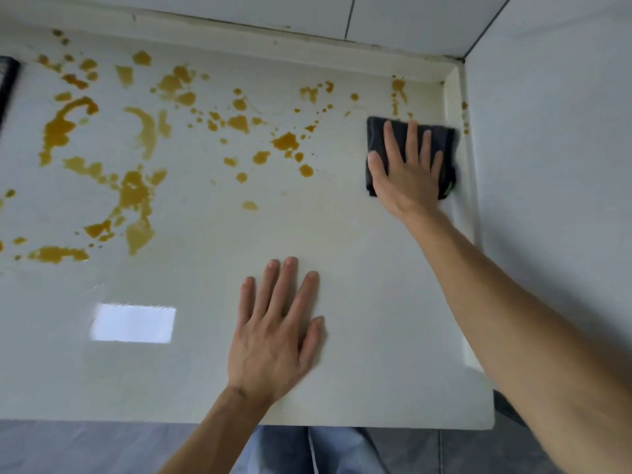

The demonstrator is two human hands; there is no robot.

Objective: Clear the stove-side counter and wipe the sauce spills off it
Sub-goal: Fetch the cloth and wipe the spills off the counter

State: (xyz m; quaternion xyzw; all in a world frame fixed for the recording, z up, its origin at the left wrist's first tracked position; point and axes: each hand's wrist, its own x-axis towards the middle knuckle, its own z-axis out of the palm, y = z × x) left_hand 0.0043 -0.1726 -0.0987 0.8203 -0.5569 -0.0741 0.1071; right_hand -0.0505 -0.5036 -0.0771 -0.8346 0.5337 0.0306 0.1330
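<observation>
The white counter (359, 234) is spattered with orange-brown sauce spills (133, 193) across its left and far parts; a few drops (398, 87) lie near the back right corner. A folded dark cloth (378, 131) lies flat at the right end of the counter against the side wall. My right hand (407, 172) presses flat on the cloth with fingers spread. My left hand (273, 333) rests palm down on a bare part of the counter near the front edge, fingers apart, holding nothing.
A tiled wall (547, 165) rises along the right side and another along the back (307, 15). A dark edge of the stove (7, 83) shows at the far left. The counter's front edge (342, 424) runs along the bottom, with the floor below.
</observation>
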